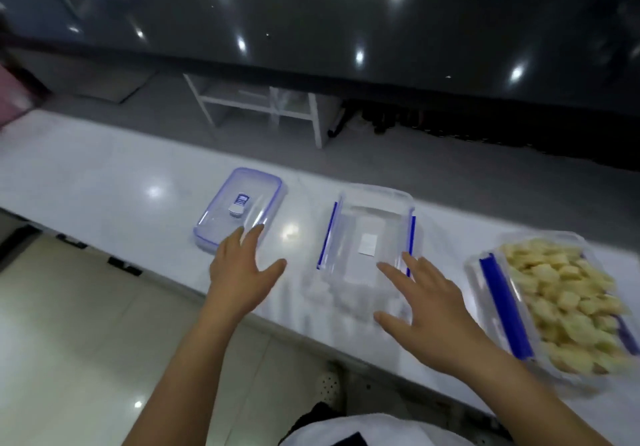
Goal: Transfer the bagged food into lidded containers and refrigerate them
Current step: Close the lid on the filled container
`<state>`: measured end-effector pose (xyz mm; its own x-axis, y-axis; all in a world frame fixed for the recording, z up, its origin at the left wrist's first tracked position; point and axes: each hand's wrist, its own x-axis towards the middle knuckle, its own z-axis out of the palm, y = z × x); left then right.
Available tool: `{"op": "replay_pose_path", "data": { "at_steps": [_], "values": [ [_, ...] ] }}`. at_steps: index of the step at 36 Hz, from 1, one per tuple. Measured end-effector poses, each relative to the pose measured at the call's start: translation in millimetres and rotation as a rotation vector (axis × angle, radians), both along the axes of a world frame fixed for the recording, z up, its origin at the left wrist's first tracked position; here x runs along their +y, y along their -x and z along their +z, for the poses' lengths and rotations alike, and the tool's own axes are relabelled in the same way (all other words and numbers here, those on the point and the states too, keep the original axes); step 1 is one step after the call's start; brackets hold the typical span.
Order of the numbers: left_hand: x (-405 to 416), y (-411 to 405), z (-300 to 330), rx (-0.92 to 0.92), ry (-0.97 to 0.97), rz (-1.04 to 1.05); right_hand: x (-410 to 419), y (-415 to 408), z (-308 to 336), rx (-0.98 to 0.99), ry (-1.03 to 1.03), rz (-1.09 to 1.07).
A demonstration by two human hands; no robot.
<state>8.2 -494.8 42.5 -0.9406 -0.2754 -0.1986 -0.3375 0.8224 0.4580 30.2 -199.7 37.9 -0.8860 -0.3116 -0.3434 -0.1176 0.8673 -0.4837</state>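
A clear rectangular container (369,223) with blue side clips stands lidless on the white counter (104,182); pale blurred food shows at its near end. Its clear blue-rimmed lid (242,206) lies to the left. My left hand (242,269) hovers open between lid and container, fingertips by the lid's near edge. My right hand (426,310) is open over the container's near right corner. At the right, a second clear container (561,303) with blue clips holds several yellow food pieces.
The counter's near edge runs diagonally, with pale floor tiles (69,341) below on the left. A dark glossy counter (346,29) lies beyond. A white shelf frame (263,106) stands under it.
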Motion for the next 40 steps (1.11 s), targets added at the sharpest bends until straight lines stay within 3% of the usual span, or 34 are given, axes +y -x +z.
{"op": "replay_pose_path", "data": {
  "at_steps": [6,11,23,28,32,36,40],
  "values": [
    [-87,58,-47,-0.106,0.173,0.095,-44,0,-35,-0.026,-0.149,-0.056],
    [-105,90,-64,-0.225,0.180,0.041,-48,-2,-37,0.012,-0.114,-0.174],
    [-101,108,-49,-0.213,0.303,-0.022,-48,-9,-19,0.023,0.101,-0.358],
    [-56,93,-13,-0.053,0.151,-0.048,-31,-18,2,0.080,0.284,-0.530],
    [14,63,9,0.059,0.071,-0.228,-3,-27,9,0.126,0.342,-0.603],
    [85,41,8,0.050,0.056,-0.406,31,-36,12,0.148,0.364,-0.670],
    [125,39,-6,-0.027,0.156,-0.420,66,-50,12,0.128,0.408,-0.690]
  ]
}}
